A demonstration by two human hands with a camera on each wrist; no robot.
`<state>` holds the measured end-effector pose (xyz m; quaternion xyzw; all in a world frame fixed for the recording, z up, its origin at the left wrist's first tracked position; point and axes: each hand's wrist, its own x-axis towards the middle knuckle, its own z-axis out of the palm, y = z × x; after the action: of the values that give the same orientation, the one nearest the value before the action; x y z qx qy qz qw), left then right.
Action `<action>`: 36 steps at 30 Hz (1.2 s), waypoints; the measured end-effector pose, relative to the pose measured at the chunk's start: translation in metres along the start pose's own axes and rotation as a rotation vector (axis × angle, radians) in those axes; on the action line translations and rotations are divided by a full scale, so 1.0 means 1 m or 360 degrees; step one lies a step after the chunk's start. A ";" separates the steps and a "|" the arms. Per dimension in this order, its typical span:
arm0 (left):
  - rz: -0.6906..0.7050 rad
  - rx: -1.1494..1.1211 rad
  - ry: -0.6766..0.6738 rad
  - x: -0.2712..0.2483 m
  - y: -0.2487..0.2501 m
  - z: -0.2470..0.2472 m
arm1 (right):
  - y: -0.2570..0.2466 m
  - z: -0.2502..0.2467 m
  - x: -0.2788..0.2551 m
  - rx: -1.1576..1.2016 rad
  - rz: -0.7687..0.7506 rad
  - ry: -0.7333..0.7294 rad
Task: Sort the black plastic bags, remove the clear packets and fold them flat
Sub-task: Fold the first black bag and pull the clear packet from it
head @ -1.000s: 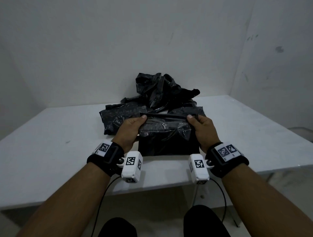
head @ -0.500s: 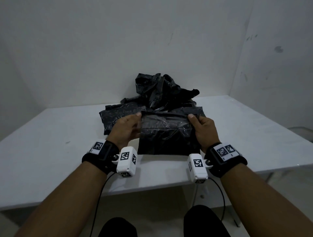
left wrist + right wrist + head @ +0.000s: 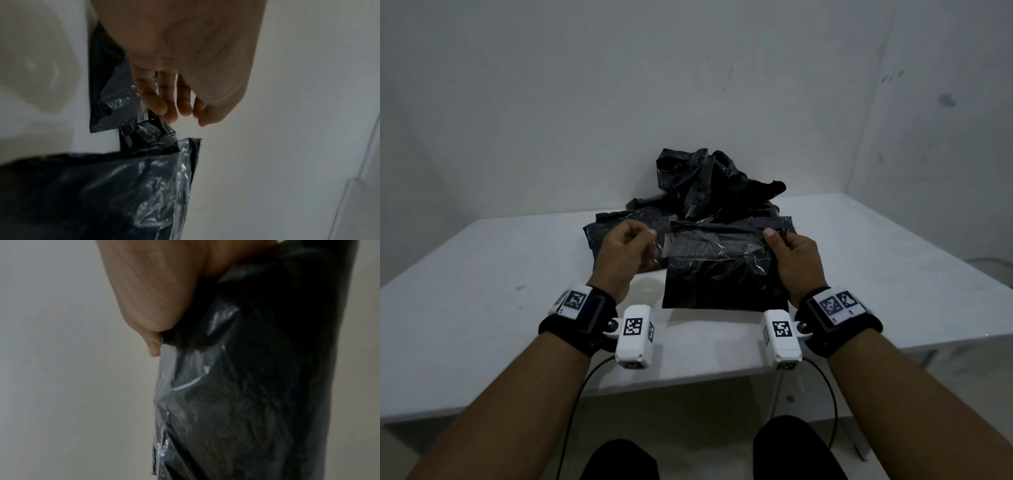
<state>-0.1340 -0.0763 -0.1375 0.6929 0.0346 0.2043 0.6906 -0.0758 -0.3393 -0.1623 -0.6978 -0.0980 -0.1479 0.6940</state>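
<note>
— At the table's near edge, what do the hands have?

— A black bag (image 3: 722, 274) in a clear packet (image 3: 709, 245) is lifted off the white table (image 3: 482, 291). The right hand (image 3: 796, 260) pinches its upper right corner, thumb on top, fingers curled behind. The left hand (image 3: 625, 255) is just beside the left edge, pinching the clear film between thumb and curled fingers (image 3: 158, 104).

— And the rest?

— A pile of crumpled black bags (image 3: 709, 185) sits behind at the table's middle, toward the wall (image 3: 585, 102). One flatter packed bag (image 3: 616, 226) lies behind the left hand.
</note>
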 end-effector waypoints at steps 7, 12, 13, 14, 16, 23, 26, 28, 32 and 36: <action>-0.0009 0.0118 -0.0069 -0.005 -0.004 0.010 | -0.002 0.005 -0.003 0.0024 -0.0063 0.0035; -0.0259 -0.0304 -0.0085 -0.004 -0.002 0.012 | -0.004 0.006 -0.003 0.0031 -0.0065 0.0030; -0.0305 -0.0415 -0.0096 -0.002 -0.002 0.010 | -0.003 0.006 -0.003 0.0043 -0.0058 0.0023; -0.0353 -0.0542 -0.0112 -0.001 0.000 0.010 | -0.002 0.006 -0.002 0.0056 -0.0051 0.0020; -0.0453 -0.0804 -0.0145 -0.001 0.001 0.009 | 0.000 0.007 -0.002 0.0099 -0.0028 0.0016; -0.0503 -0.0886 -0.0236 -0.001 0.000 0.010 | -0.003 0.009 -0.006 0.0194 -0.0005 -0.0019; -0.0479 -0.0917 -0.0214 -0.002 0.000 0.013 | -0.005 0.009 -0.007 0.0195 -0.0032 -0.0010; -0.0481 -0.0941 -0.0238 -0.004 0.000 0.014 | -0.005 0.010 -0.007 0.0198 -0.0047 -0.0007; -0.0469 -0.0922 -0.0233 -0.008 0.002 0.017 | -0.006 0.010 -0.005 0.0223 -0.0055 -0.0020; -0.0484 -0.0954 -0.0193 -0.005 0.002 0.016 | -0.007 0.011 -0.006 0.0225 -0.0050 -0.0030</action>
<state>-0.1340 -0.0934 -0.1361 0.4569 0.0349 0.0584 0.8869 -0.0834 -0.3281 -0.1574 -0.6468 -0.1258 -0.1449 0.7382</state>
